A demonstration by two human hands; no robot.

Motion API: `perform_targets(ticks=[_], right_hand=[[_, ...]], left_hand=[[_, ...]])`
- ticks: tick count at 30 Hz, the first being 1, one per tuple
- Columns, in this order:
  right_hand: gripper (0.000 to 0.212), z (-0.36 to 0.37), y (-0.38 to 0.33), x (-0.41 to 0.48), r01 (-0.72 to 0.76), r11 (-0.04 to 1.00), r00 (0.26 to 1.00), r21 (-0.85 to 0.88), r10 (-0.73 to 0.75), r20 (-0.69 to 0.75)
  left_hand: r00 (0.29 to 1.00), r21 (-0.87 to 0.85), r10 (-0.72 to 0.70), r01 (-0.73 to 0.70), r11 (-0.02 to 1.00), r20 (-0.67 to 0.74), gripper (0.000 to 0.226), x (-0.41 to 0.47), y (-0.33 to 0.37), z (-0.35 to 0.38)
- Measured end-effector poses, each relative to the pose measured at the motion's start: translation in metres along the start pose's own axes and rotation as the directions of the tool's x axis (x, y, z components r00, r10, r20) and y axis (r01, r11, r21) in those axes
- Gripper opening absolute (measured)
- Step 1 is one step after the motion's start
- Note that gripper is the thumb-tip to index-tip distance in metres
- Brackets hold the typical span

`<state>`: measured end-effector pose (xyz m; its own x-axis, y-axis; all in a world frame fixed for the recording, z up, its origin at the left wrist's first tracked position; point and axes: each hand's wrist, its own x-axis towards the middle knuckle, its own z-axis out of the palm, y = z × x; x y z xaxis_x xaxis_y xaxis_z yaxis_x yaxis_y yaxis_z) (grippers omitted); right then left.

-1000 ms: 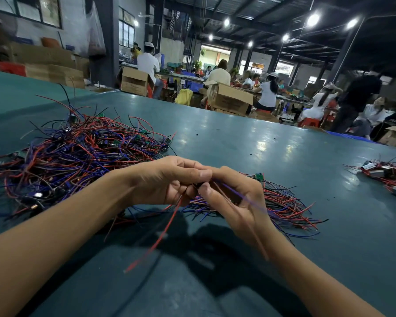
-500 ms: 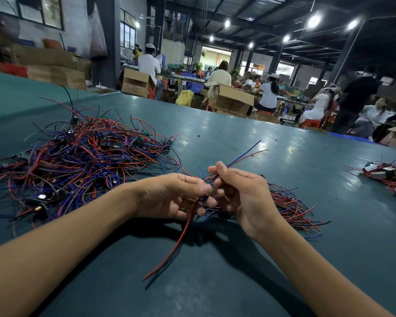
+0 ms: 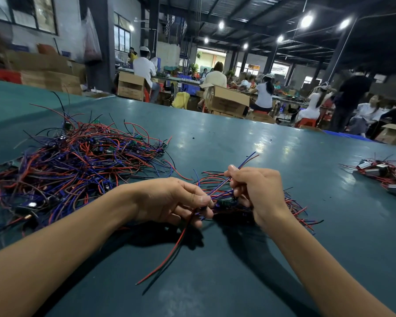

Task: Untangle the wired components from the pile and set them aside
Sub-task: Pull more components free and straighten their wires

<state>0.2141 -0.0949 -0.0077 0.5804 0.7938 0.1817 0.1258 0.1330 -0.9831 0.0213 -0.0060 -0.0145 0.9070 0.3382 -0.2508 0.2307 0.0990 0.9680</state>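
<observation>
Over the green table (image 3: 215, 138), beside the pile (image 3: 73, 161), the left hand (image 3: 169, 200) pinches the red and black leads (image 3: 183, 239) of a wired component (image 3: 216, 195), and the right hand (image 3: 256, 193) pinches its blue pair (image 3: 245, 162). It looks light, floppy and snag-prone; I'd grip its board (image 3: 225, 203).

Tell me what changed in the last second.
The right hand drew away from the left hand, pulling the blue and red wire pair up so its ends point up and away. The left hand still pinches the red and black wires trailing toward the camera. The big pile stayed put.
</observation>
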Motion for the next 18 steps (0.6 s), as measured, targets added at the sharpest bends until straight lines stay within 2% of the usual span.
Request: perform_targets(ticks=[3, 5, 8, 11, 15, 18], right_hand=[[0.019, -0.014, -0.005, 0.008, -0.127, 0.984, 0.991, 0.124, 0.13, -0.018], [0.017, -0.027, -0.007, 0.015, -0.158, 0.97, 0.986, 0.183, 0.166, -0.027], [0.016, -0.039, -0.008, 0.023, -0.166, 0.936, 0.982, 0.311, 0.185, -0.034], [0.024, -0.051, -0.009, 0.027, -0.092, 0.92, 0.988, 0.381, 0.131, -0.078], [0.03, -0.044, -0.009, 0.021, -0.011, 0.941, 0.987, 0.338, 0.064, -0.146], [0.033, -0.021, -0.004, 0.007, 0.026, 0.978, 0.998, 0.209, -0.015, -0.056]], left_hand=[[1.0, 0.0, -0.018, 0.018, 1.0, -0.004, 0.007, -0.003, 0.0, -0.001], [1.0, -0.019, -0.026, 0.026, 0.999, 0.0, 0.007, -0.004, 0.0, -0.001], [0.999, -0.002, -0.012, 0.013, 1.0, 0.036, 0.008, -0.006, -0.001, -0.003], [1.0, -0.111, 0.004, -0.004, 0.994, 0.002, 0.016, -0.008, -0.003, -0.006], [0.994, -0.36, 0.054, -0.085, 0.929, -0.094, 0.024, -0.008, -0.004, -0.01], [0.982, -0.446, 0.139, -0.182, 0.877, -0.126, 0.022, -0.004, -0.003, -0.011]])
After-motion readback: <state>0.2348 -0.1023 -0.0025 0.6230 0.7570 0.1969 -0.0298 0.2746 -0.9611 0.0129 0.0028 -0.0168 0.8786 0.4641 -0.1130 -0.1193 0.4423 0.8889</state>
